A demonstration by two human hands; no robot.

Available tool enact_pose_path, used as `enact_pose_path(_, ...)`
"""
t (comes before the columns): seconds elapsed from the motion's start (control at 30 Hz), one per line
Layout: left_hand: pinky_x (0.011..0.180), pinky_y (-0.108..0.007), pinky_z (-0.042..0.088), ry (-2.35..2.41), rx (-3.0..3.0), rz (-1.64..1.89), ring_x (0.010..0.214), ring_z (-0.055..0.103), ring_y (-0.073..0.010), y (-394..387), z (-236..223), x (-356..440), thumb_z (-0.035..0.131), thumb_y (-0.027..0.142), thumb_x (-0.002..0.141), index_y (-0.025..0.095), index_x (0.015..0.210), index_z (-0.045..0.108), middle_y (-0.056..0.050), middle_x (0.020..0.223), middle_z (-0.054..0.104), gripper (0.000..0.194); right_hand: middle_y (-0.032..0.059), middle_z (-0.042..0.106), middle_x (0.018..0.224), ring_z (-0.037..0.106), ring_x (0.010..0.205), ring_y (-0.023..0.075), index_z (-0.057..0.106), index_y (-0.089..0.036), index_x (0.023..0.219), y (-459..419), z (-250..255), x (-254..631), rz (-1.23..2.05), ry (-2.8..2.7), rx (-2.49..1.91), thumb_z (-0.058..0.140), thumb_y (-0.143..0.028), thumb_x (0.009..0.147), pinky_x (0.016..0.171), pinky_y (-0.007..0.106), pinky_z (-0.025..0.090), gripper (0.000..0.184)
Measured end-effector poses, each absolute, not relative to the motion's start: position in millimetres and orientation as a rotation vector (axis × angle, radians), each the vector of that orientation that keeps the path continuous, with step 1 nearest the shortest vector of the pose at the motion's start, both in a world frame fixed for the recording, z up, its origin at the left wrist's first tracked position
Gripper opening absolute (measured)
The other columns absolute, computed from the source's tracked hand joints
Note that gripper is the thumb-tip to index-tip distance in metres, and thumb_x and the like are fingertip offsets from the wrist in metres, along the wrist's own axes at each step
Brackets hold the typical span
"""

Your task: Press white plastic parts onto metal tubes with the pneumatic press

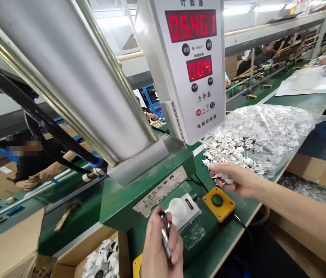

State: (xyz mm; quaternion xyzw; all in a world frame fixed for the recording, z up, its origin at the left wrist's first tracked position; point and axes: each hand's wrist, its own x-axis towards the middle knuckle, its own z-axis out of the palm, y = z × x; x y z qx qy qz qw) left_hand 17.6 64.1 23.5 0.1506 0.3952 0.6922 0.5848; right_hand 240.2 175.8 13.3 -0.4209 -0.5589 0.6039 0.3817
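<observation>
Green workbench [226,235]: left hand [157,247] curled round a metal rod [166,241], right hand [241,178] pinched on a white piece [225,179] beside white parts [235,150], apparently heaped within easy reach.

Single head view from above, facing forward-down, tilted; left hand [163,247] close below, press [148,172] just beyond it, bench [243,208] receding past right hand [235,179].

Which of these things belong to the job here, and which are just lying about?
Likely part of the job:
metal tool in left hand
white piece in right hand
green machine
counter box
yellow button box
plastic bag of white pieces

Seemingly just lying about:
brown piece, left
stacked cardboard boxes, far left
</observation>
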Motion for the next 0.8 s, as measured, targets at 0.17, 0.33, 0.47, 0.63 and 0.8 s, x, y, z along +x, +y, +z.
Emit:
enact_pose_path(0.17,0.033,-0.012,0.031,0.59,0.17,1.569,0.045,0.036,-0.002,94,34,29,0.046,0.016,0.093,0.012,0.087,0.054,-0.001,0.079,0.05,0.011,0.0039,0.064,0.094,0.058,0.072,0.0174,0.062,-0.024,0.111,189,1,275,0.923,-1.979,-1.272,0.054,-0.029,0.088,0.054,0.024,0.039,0.024)
enact_pose_path(0.33,0.034,-0.009,0.029,0.455,0.153,1.575,0.044,0.037,-0.0008,105,31,38,0.039,0.017,0.096,0.012,0.087,0.054,0.001,0.074,0.045,0.018,0.0057,0.061,0.083,0.061,0.076,0.0226,0.067,-0.022,0.093,188,-19,272,-0.205,-2.616,-1.384,0.053,-0.007,0.081,0.058,0.028,0.041,0.024)
enact_pose_path(0.47,0.032,-0.011,0.027,0.487,0.203,1.577,0.042,0.035,-0.0022,103,34,43,0.043,0.02,0.094,0.012,0.077,0.055,0.002,0.069,0.044,0.023,0.01,0.063,0.081,0.062,0.077,0.0273,0.066,-0.016,0.085,193,-27,260,-0.263,-2.659,-1.424,0.064,-0.011,0.075,0.061,0.031,0.045,0.011)
enact_pose_path(0.63,0.029,-0.015,0.022,0.849,0.341,1.509,0.036,0.023,-0.0043,82,34,40,0.049,0.033,0.092,0.017,0.079,0.058,0.006,0.057,0.038,0.022,0.011,0.064,0.072,0.064,0.069,0.0267,0.064,-0.013,0.074,203,-36,257,-0.242,-2.604,-1.518,0.059,-0.01,0.077,0.058,0.03,0.045,0.007)
enact_pose_path(0.8,0.029,-0.016,0.014,1.203,0.544,1.449,0.033,0.02,-0.0038,60,19,38,0.052,0.036,0.089,0.02,0.097,0.058,0.008,0.055,0.04,0.019,0.0084,0.064,0.082,0.062,0.068,0.0216,0.062,-0.015,0.091,186,-10,257,-0.097,-2.438,-1.536,0.043,-0.026,0.092,0.056,0.028,0.043,0.022)
